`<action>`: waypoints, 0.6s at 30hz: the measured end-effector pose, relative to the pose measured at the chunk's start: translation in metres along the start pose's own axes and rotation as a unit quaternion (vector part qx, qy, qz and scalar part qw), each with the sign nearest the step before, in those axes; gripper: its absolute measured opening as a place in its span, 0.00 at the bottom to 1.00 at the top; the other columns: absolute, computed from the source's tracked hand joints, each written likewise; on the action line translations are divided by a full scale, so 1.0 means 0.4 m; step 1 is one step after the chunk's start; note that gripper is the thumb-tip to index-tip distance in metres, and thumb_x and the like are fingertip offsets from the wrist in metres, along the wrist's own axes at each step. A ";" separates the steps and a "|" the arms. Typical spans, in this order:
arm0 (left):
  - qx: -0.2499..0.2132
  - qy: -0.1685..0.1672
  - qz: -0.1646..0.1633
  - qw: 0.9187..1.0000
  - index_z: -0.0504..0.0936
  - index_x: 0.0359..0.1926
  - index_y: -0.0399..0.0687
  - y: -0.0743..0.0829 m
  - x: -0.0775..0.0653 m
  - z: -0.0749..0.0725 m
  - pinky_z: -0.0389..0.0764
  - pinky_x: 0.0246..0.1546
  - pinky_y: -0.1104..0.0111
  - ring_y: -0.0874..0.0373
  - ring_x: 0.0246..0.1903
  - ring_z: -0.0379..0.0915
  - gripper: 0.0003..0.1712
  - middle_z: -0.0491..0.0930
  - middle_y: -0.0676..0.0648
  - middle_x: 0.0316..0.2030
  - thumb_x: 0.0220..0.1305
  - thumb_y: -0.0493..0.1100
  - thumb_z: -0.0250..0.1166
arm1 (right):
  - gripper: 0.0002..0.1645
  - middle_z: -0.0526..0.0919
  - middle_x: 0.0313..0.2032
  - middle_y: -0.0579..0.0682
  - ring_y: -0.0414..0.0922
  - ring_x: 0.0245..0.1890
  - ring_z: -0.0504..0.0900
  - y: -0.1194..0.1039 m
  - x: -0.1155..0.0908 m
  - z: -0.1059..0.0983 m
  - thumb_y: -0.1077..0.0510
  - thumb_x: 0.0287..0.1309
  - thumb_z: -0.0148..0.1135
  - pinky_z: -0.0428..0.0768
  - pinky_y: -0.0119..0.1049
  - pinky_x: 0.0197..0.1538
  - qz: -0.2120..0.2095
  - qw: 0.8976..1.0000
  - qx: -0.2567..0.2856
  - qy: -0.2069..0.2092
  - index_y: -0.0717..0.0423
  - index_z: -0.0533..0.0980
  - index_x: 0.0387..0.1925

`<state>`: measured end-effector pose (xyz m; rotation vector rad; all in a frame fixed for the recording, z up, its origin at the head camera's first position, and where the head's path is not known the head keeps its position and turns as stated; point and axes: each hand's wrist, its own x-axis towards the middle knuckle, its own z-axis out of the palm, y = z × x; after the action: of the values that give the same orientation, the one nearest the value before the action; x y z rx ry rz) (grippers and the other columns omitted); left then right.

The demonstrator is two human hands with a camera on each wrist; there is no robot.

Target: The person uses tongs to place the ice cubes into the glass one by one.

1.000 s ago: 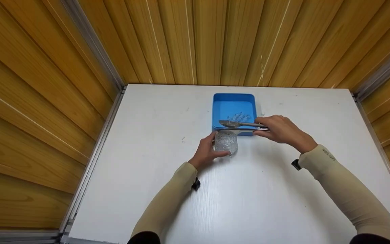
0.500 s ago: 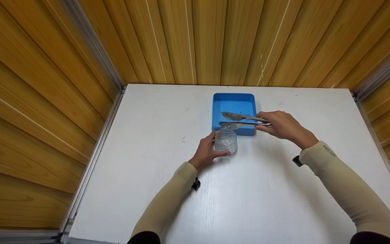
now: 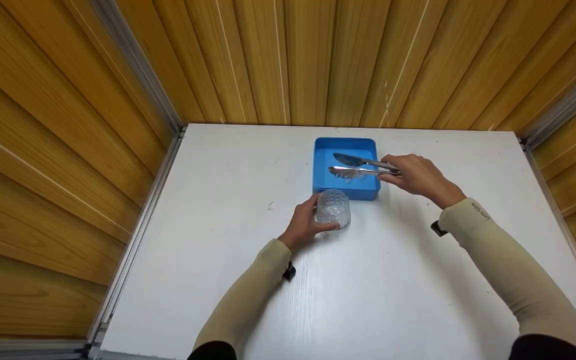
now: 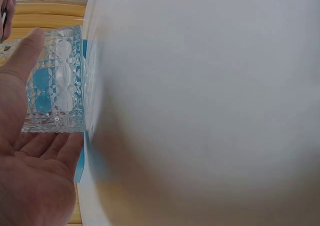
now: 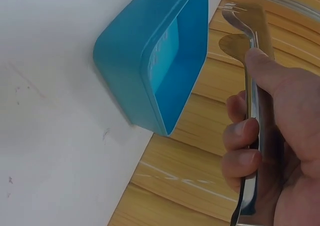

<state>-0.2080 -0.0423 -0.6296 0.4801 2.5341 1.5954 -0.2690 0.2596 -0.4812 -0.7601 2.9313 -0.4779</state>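
A clear glass tumbler (image 3: 334,210) with a cut pattern stands on the white table, and my left hand (image 3: 302,225) grips it from the left. In the left wrist view, the thumb lies along one side of the tumbler (image 4: 62,81) and the fingers are on the other. My right hand (image 3: 415,176) holds metal serving tongs (image 3: 350,159) by the handles, their arms spread apart over a blue box (image 3: 363,194). One arm of the tongs (image 5: 237,21) has a fork-like tip; the other is broad and rounded. Clear ice-like pieces (image 3: 348,178) lie in the box, partly hidden by the tongs.
The blue box sits just behind the tumbler on the white table (image 3: 248,200). Wood-patterned panels (image 3: 308,65) enclose the back and both sides, with a metal rail (image 3: 138,220) along the left edge.
From over the tumbler's rim, the right hand has carried the tongs back over the blue box, and their arms have spread apart. The left hand and tumbler stay in place.
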 end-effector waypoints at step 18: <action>0.010 -0.002 0.001 1.000 0.66 0.74 0.51 -0.003 0.003 0.000 0.73 0.66 0.68 0.59 0.66 0.71 0.55 0.75 0.51 0.66 0.49 0.58 0.83 | 0.23 0.86 0.41 0.57 0.53 0.38 0.80 0.061 0.075 0.005 0.51 0.69 0.67 0.82 0.53 0.43 0.037 0.999 -0.022 -0.031 0.61 0.78 0.58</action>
<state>-0.2095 -0.0425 -0.6307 0.4896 2.5498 1.5687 -0.3063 0.2648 -0.4909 -0.6571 2.9088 -0.3783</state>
